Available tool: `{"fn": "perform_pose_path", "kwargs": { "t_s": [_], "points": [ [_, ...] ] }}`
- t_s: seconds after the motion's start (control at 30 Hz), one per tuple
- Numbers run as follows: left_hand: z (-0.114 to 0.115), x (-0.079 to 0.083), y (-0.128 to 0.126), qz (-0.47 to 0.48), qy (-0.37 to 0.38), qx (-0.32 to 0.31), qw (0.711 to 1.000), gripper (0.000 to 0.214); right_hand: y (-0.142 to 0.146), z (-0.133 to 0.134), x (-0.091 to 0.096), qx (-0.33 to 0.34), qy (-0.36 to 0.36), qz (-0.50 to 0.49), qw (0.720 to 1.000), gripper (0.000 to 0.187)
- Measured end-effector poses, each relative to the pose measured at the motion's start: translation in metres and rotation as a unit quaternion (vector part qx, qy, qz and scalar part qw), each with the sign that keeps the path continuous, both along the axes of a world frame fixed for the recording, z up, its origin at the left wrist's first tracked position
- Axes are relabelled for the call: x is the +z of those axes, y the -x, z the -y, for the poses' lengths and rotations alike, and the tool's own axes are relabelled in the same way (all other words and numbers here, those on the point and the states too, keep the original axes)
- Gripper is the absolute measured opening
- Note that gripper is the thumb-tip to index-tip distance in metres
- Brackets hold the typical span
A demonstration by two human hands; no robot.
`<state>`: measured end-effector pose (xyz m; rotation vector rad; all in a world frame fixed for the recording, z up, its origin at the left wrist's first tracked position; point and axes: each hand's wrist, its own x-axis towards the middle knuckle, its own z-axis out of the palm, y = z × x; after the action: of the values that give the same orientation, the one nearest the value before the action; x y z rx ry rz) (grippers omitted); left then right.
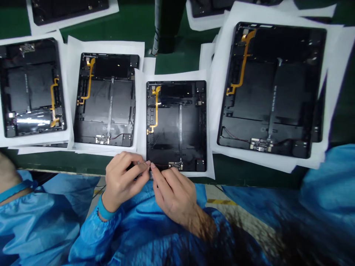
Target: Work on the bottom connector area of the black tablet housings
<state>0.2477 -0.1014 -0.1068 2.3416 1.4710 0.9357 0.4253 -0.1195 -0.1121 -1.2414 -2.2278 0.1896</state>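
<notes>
My left hand (pixel 124 181) and my right hand (pixel 173 195) meet at the lower left corner of a black tablet housing (pixel 176 125), which lies open on white paper (pixel 141 111). The left fingertips pinch something thin, probably a fine wire (pixel 162 165) that runs along the housing's bottom edge. My right fingertips rest beside that pinch, and I cannot tell whether they hold anything. A small circuit board (pixel 175 166) sits just right of my right hand. An orange flex cable (pixel 156 107) runs down the housing's left side.
Three similar open housings (pixel 105 99) lie on white paper sheets on the green bench, with more at the top edge. A dark post (pixel 166 26) stands behind them. Blue-sleeved arms of other people (pixel 36 221) show at lower left and right.
</notes>
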Motion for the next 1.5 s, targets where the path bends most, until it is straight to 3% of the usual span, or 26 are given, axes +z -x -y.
{"fn": "perform_pose_path", "kwargs": {
  "t_s": [0.33,0.5,0.67,0.77,1.13,1.5],
  "points": [
    [0.002,0.004,0.005,0.031,0.027,0.001,0.999,0.015,0.003,0.002,-0.002,-0.015,-0.02,0.024,0.999,0.034],
    [0.003,0.016,0.002,0.065,0.078,0.057,0.993,0.008,0.002,0.004,-0.005,-0.017,-0.029,0.025,0.999,0.038],
    [0.003,0.029,-0.001,0.112,0.247,0.144,0.952,0.011,0.002,0.004,-0.008,-0.019,-0.027,0.024,0.999,0.036],
    [0.005,0.032,0.001,0.139,0.307,0.168,0.926,0.015,0.002,0.003,-0.008,-0.018,-0.032,0.018,0.999,0.037],
    [-0.001,0.035,-0.003,0.158,0.388,0.205,0.884,0.024,0.001,0.004,-0.007,-0.016,-0.03,0.024,0.999,0.038],
    [-0.002,0.035,-0.001,0.167,0.426,0.2,0.867,0.029,0.001,0.003,-0.006,-0.01,-0.034,0.042,0.998,0.039]
  ]
}}
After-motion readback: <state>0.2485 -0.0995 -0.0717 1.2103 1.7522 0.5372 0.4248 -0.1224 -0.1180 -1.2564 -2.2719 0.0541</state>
